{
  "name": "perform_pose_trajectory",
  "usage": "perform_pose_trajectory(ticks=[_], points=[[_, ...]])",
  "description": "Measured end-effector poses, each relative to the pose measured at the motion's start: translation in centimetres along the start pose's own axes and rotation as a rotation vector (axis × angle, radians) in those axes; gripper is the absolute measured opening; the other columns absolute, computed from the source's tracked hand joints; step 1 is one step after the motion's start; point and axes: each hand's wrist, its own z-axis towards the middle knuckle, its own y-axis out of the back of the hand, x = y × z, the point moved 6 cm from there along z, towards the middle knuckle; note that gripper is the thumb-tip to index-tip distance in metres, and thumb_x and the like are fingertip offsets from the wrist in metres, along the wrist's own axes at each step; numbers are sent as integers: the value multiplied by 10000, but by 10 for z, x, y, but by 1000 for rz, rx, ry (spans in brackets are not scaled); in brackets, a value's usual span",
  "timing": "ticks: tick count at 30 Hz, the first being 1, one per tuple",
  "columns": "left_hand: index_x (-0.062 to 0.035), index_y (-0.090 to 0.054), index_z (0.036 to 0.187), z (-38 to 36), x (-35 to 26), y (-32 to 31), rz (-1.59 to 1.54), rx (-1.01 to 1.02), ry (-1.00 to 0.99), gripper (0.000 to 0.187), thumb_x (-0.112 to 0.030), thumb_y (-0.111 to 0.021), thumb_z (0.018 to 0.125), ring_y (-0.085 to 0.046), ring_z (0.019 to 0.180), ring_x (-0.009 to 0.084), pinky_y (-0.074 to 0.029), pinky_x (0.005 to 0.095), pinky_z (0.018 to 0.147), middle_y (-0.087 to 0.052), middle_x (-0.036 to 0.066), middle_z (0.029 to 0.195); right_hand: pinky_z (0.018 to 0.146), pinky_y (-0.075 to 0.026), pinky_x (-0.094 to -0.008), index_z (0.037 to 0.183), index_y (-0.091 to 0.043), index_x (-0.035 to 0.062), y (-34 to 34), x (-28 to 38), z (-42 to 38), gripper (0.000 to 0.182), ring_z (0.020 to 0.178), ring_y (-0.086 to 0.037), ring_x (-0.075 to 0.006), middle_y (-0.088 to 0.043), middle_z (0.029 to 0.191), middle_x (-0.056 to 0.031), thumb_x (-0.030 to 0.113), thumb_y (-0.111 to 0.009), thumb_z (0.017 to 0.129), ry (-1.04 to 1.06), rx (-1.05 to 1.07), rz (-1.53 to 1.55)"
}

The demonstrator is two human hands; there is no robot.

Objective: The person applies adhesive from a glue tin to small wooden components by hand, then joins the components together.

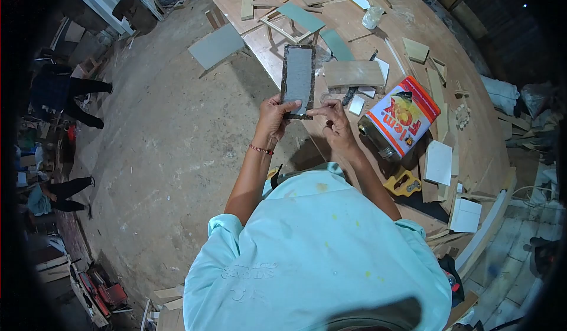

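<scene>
A rectangular grey panel with a dark, rough border (299,74) is held upright over the table's edge. My left hand (275,116) grips its lower left corner, the thumb lying across the grey face. At the lower right corner is my right hand (335,122), its index finger reaching to the border and the other fingers curled; whether it pinches the edge is hard to tell. To the right of my right hand, a red and white tin with fruit pictures (403,116) lies tilted on the table. A pale wooden block (353,74) rests just beyond my right hand.
The wooden table (472,131) carries wood strips, green strips (302,18), a plastic jar (372,18), white pieces (438,162) and a yellow-handled tool (403,183). A grey board (216,46) juts past its left edge. Two people (82,97) (68,194) are at the far left.
</scene>
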Motion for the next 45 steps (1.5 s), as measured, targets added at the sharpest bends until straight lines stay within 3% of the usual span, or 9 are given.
perform_pose_trajectory(ticks=[3,9,12,16,26,29,31,33,45], points=[[5,-594,846,-6,-5,-6,-4,18,-10,160,24,-642,694,-593,645,125,-489,236,570,-622,73,784,583,-341,-174,1034,-588,149,4,-1,6,630,880,-431,-130,-385,969,-52,-154,-334,543,83,-69,-167],[11,-606,843,-14,-13,-11,7,63,-29,160,39,-635,688,-600,647,131,-500,259,600,-628,80,796,758,-397,-303,1112,-552,171,19,-8,37,725,921,-441,-240,-408,953,-103,-189,-341,519,140,-162,-245],[9,-608,841,-18,-15,-12,44,64,-36,164,39,-641,684,-600,661,127,-497,252,606,-629,76,795,791,-409,-360,1132,-528,266,27,-5,51,743,944,-455,-278,-398,963,-123,-190,-407,557,115,-171,-395],[6,-609,843,-18,-12,-11,25,77,-40,170,40,-646,681,-597,653,122,-491,246,593,-630,72,792,794,-419,-386,1173,-487,303,32,-3,61,755,976,-447,-313,-397,1020,-137,-178,-427,593,97,-199,-551],[-4,-607,838,-15,-8,-9,30,63,-11,168,22,-656,680,-592,635,115,-479,233,581,-627,58,769,805,-418,-369,1278,-378,333,32,-1,73,889,968,-451,-306,-385,1031,-137,-174,-449,551,37,-214,-708],[4,-599,844,-15,-10,-12,6,63,5,170,21,-651,684,-595,634,117,-481,225,573,-626,60,769,821,-408,-377,1303,-348,299,28,0,70,891,973,-443,-310,-379,1035,-140,-167,-442,550,90,-199,-641],[8,-594,849,-15,-10,-12,2,73,20,172,21,-648,686,-598,638,118,-484,221,571,-626,62,770,777,-425,-389,1316,-302,346,26,0,68,913,961,-425,-322,-373,1027,-140,-156,-443,567,177,-190,-569],[-5,-590,882,-15,-6,-14,-42,128,77,170,2,-629,717,-609,690,144,-514,270,646,-624,73,819,792,-412,-383,1319,-305,322,26,-3,69,916,958,-423,-318,-375,1028,-140,-159,-443,552,210,-180,-524],[9,-561,915,-14,-3,-10,-204,147,107,175,1,-601,745,-615,714,142,-525,236,628,-619,85,845,827,-392,-349,1305,-348,242,5,-21,37,901,952,-424,-281,-378,1060,-126,-170,-432,509,230,-117,-368]])
